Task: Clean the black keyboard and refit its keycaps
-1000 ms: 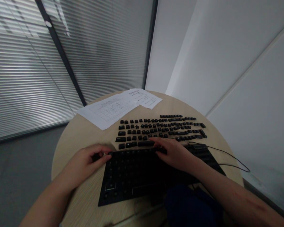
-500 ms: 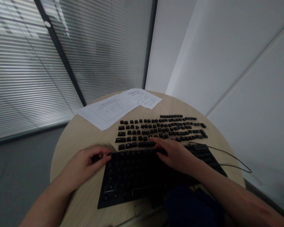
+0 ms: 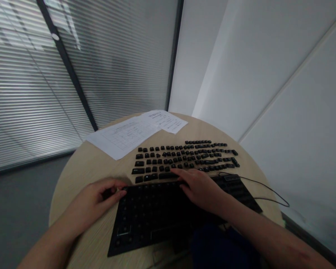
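Observation:
A black keyboard base (image 3: 141,213), its caps off at least on the left side, lies along the table's near side. At its far left corner, my left hand (image 3: 105,196) is closed, with thumb and forefinger pinching that corner. My right hand (image 3: 200,186) rests over the far edge of the base. Its forefinger stretches out above the loose spacebar (image 3: 165,175), and its thumb is apart from it, on the base. Whether the fingertip touches a cap cannot be made out. Beyond the base, loose black keycaps (image 3: 180,158) lie in several rows, in keyboard order.
Printed paper sheets (image 3: 128,130) lie on the far left of the round wooden table (image 3: 81,175). A black cable (image 3: 264,182) loops off to the right. Glass with blinds (image 3: 123,67) stands behind, and a white wall (image 3: 291,112) at the right.
The whole view has shifted slightly, so the table sits a little lower and farther left. Both hands keep about the same places on the keyboard base.

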{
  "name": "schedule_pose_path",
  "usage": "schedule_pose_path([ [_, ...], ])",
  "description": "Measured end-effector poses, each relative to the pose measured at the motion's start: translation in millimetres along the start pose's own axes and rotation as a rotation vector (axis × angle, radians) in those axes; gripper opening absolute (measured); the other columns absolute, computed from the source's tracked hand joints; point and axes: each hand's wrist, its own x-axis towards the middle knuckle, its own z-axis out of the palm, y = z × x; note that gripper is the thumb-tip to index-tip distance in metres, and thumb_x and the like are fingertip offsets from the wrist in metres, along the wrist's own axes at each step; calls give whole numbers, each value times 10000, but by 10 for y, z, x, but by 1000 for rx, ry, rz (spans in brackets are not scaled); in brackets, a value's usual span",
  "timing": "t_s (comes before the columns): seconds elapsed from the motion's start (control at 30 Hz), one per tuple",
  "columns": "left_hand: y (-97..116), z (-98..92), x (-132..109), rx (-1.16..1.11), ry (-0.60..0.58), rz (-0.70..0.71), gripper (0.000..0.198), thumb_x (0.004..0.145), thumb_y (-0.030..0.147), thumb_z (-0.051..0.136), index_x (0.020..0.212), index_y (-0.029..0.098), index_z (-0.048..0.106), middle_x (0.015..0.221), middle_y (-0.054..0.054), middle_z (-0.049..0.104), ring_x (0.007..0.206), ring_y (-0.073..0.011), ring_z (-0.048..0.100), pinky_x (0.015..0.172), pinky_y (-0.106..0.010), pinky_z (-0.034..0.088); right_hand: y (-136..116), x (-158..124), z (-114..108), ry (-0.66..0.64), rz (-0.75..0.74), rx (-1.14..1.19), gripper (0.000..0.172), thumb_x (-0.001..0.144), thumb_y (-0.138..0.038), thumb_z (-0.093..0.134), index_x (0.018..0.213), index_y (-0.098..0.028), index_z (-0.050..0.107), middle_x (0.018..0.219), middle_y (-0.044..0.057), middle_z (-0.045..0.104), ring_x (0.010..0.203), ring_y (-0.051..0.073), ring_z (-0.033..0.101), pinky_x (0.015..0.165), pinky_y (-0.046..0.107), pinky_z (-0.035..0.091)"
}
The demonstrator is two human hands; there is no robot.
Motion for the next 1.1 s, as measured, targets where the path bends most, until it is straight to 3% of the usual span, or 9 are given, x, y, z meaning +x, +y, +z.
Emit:
schedule_pose_path([
  [0.4, -5, 7, -4, -20, 22, 2, 363, 876, 536, 564, 975, 259, 776, 941, -43, 792, 827, -236, 714, 756, -334, 559, 81, 36, -16, 38, 13, 112, 644, 813, -74, 649, 1438, -213, 585, 1058, 54, 786, 1019, 232, 707, 993, 388, 511],
  [0.57, -36, 29, -2, -34, 33, 6, 381, 876, 553, 564, 979, 254, 777, 949, -57, 790, 824, -245, 711, 742, -348, 544, 210, 102, -229, 107, -22, 74, 439, 867, -180, 677, 1300, -249, 694, 1132, 45, 780, 1051, 223, 712, 978, 372, 522],
  [0.73, -52, 40, -5, -57, 25, 42, 343, 885, 503, 559, 993, 252, 767, 944, -46, 781, 828, -231, 702, 745, -337, 528, 700, 613, -592, 203, 37, -139, 257, 923, -194, 615, 1127, -233, 767, 1120, 52, 785, 1040, 219, 716, 958, 342, 519],
  [0.83, -69, 44, -6, -37, 31, 38, 337, 882, 481, 560, 1012, 250, 768, 911, -39, 776, 790, -220, 689, 726, -329, 512, 1063, 1004, -690, 143, 192, -286, 270, 913, -147, 597, 1116, -202, 766, 1146, 68, 777, 1061, 224, 701, 972, 330, 502],
  [0.97, -89, 57, -3, -4, 42, 37, 335, 884, 478, 556, 1025, 259, 768, 938, -32, 777, 805, -216, 683, 741, -327, 499, 1363, 1349, -626, 64, 232, -299, 268, 868, -86, 623, 1064, -185, 777, 1125, 70, 782, 1026, 207, 708, 928, 282, 511],
  [1.1, -68, 59, -13, 19, 27, 26, 342, 887, 477, 545, 1021, 251, 764, 891, -25, 764, 784, -208, 670, 719, -314, 481, 1472, 1495, -490, 8, 238, -289, 262, 824, -91, 689, 1052, -180, 780, 1127, 74, 780, 1030, 210, 707, 927, 275, 511],
])
